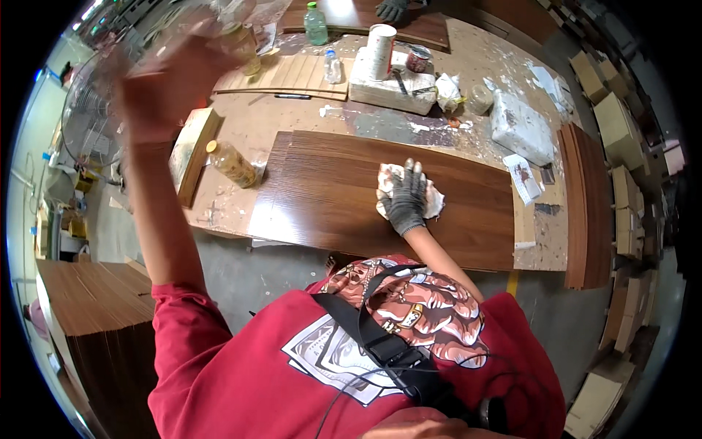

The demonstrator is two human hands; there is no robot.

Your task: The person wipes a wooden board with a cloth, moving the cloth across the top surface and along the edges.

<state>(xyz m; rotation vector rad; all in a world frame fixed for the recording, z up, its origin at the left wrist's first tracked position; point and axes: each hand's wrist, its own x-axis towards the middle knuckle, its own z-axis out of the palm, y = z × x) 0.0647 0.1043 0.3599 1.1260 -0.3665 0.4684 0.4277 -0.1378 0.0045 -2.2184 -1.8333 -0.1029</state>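
Observation:
My right hand (406,201), in a grey glove, lies flat with fingers stretched out on a crumpled, stained white rag (435,202). It presses the rag against a dark brown wood-grain board (329,183) lying across the table in front of me. My left hand (172,84) is bare and raised at the upper left, above the table's left end. Motion smears its fingers, so I cannot make out whether they hold anything. Nearest below it are a light wooden block (196,154) and a tilted clear jar with a yellow lid (232,164).
Beyond the board stand a foam block (395,91) bearing a white canister (381,53), and a green bottle (315,25). Another person's gloved hand (392,9) rests at the far board. Brown panels stack at the right (585,205) and lower left (95,300). Cardboard boxes (620,124) line the right.

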